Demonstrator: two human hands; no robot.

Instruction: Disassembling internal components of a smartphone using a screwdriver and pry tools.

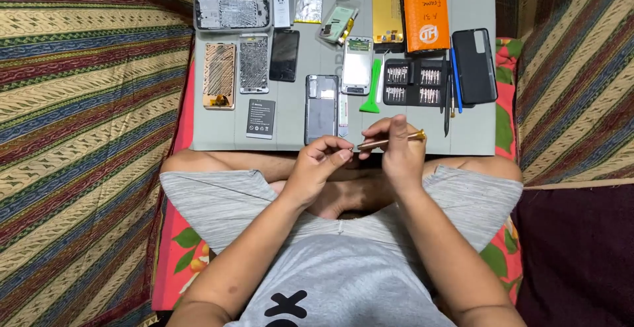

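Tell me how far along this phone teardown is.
Done: several phones lie opened on the grey mat, frames and a battery laid out. In hand: the right hand holds a gold screwdriver, its tip meeting something tiny pinched by the left hand. Left: the phone nearest the hands lies untouched; nothing looks reassembled.

The light is soft and even, coming from above. The grey mat looks bright. The lower right corner is dark. Everything looks sharp, with faint shadows.
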